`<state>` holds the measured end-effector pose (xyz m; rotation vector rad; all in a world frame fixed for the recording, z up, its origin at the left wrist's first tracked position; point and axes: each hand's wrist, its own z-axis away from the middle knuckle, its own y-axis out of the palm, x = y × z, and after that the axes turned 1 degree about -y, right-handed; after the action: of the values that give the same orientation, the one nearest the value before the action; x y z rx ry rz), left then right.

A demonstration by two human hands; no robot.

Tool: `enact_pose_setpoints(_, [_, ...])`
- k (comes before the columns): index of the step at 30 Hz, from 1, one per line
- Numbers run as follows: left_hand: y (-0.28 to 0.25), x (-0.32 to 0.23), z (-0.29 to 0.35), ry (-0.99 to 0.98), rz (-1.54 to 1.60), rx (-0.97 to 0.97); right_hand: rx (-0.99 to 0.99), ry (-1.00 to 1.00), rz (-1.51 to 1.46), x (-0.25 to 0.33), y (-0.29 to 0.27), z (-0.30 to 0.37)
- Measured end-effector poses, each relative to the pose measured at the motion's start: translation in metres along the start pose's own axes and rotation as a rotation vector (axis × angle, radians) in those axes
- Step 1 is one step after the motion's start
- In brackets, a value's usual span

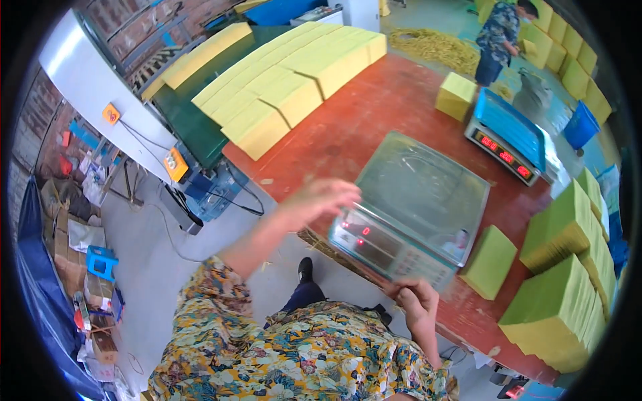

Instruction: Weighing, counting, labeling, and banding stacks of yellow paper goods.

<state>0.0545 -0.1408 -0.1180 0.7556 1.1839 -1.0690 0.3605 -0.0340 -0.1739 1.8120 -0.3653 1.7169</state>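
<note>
A flat weighing scale (428, 180) with a grey metal pan stands on the red table before me, its red display lit. My left hand (328, 198) hovers by the scale's left corner, near the display, slightly smeared by motion. Its fingers look loosely bent and apart, holding nothing visible. At the scale's front edge, beside the keypad (422, 266), is my right hand (417, 306). Its fingers are curled in and the thumb is close to them; whatever they may hold is hidden. A yellow paper stack (490, 262) stands just right of the scale.
Long rows of yellow paper stacks (294, 80) lie at the far left of the red table (374, 100). More yellow stacks (555, 307) crowd the right. A second scale with a blue pan (511, 127) and a yellow block (457, 95) stand far right. Behind, a person (498, 40) bends.
</note>
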Motion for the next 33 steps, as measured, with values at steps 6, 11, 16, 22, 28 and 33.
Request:
enact_pose_setpoints(6, [-0.275, 0.023, -0.012, 0.27, -0.968, -0.81, 0.333, 0.083, -0.125, -0.066, 0.175, -0.115])
enact_pose_setpoints(11, [-0.363, 0.066, -0.048, 0.436, -1.335, -0.522, 0.313, 0.362, -0.289, -0.119, 0.289, -0.19])
enact_pose_setpoints(16, [-0.36, 0.081, -0.043, 0.478, -1.223, -0.43, 0.181, 0.583, -0.477, -0.163, 0.329, -0.207])
enact_pose_setpoints(22, [-0.293, 0.068, 0.036, 0.539, -1.124, -0.131, 0.069, 0.695, -0.406, -0.19, 0.327, -0.174])
enact_pose_setpoints(28, [-0.24, 0.066, 0.059, 0.565, -1.083, -0.157, 0.101, 0.324, -0.583, -0.19, 0.322, -0.17])
enact_pose_setpoints(33, [-0.225, 0.071, 0.018, 0.482, -0.518, -0.103, 0.042, 0.057, -0.009, -0.093, 0.284, -0.136])
